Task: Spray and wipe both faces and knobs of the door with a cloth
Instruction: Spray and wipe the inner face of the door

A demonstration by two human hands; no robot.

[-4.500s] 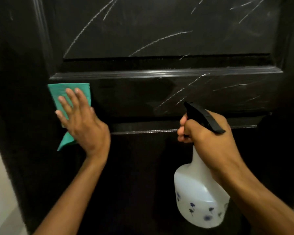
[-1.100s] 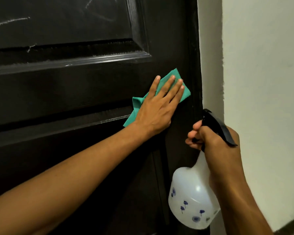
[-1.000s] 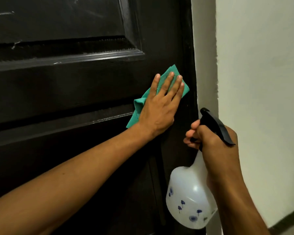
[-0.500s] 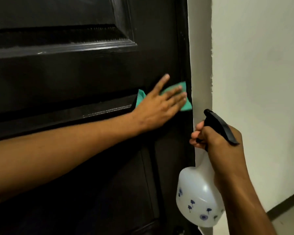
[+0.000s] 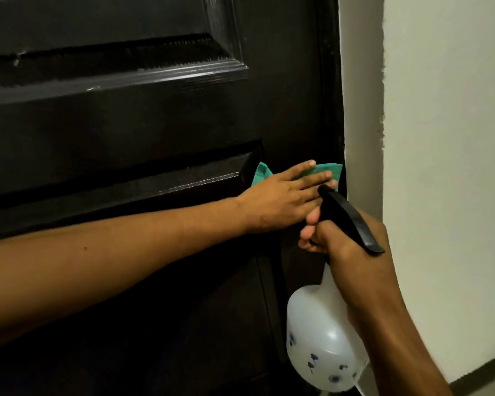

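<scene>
The left hand (image 5: 275,198) lay flat against the dark door (image 5: 155,115), its fingers (image 5: 312,177) straight and pointing right toward the door's edge, pressing a green cloth (image 5: 330,169) onto the wood. The cloth sat on the right-hand stile, beside the top corner of the lower panel, its long axis running roughly level; one corner poked out left of the hand and the other end reached nearly to the door's edge by the pale wall (image 5: 446,167). The right hand (image 5: 346,247) gripped the neck of a white spray bottle (image 5: 323,338), fingers curled round the trigger. The bottle hung about upright, its body low and leaning slightly left, and its black spray head (image 5: 346,218) pointed up-left at the left hand's fingertips, overlapping them in the view.
</scene>
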